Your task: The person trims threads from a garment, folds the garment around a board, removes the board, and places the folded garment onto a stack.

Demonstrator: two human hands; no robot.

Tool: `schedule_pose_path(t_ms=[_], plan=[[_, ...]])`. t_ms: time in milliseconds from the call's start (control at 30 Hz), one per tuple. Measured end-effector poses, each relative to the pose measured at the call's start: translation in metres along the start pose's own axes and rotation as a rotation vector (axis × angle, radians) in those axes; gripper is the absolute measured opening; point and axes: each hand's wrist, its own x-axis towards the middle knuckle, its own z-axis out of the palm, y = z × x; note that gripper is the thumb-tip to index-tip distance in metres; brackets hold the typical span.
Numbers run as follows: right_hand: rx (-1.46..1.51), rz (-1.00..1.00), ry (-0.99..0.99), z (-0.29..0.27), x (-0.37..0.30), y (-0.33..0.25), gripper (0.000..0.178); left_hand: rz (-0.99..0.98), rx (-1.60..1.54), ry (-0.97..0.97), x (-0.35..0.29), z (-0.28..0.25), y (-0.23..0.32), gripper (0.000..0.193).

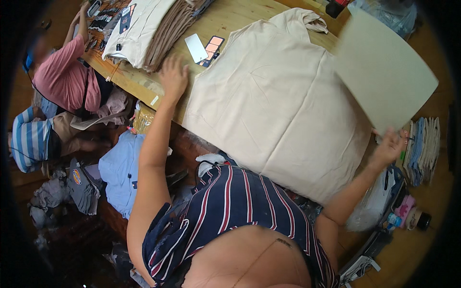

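A cream shirt (269, 96) lies spread over the wooden table in front of me, its lower end hanging toward my body. My right hand (390, 146) pinches a corner of a stiff pale rectangular board (389, 72), which is raised and tilted over the shirt's right side. At the left, my left hand (174, 79) has its fingers apart at the table, beside a stack of folded cream and brown garments (139, 33). Just beyond it, a white card (196, 48) and a dark hang tag with orange panels (211, 50) lie on the table.
A person in a pink top (62, 74) works at the table's left end; someone in blue-and-white stripes (33, 137) is nearby. Light blue cloth (122, 168) is piled below the left edge. Folded garments (421, 149) stand stacked at the right. A clear plastic bag (389, 14) lies far right.
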Motion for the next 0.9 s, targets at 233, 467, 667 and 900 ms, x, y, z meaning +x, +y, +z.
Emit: schedule_pose_path(t_ms=[233,467,667,900], plan=[[0.678,0.803,-0.448,0.127,-0.12,0.017,0.026,0.298,0.181,-0.378,0.067,0.011,0.057,0.045],[0.439,0.856,-0.485,0.156,-0.155,0.025,0.027,0.224,-0.049,0.167,0.047,-0.011,0.059,0.034],[0.411,0.893,-0.473,0.162,-0.152,0.011,0.038,0.293,-0.201,-0.164,-0.064,-0.056,0.088,0.028],[0.406,0.892,-0.51,0.164,-0.157,0.005,0.053,0.312,-0.184,-0.118,-0.08,-0.048,0.082,0.031]])
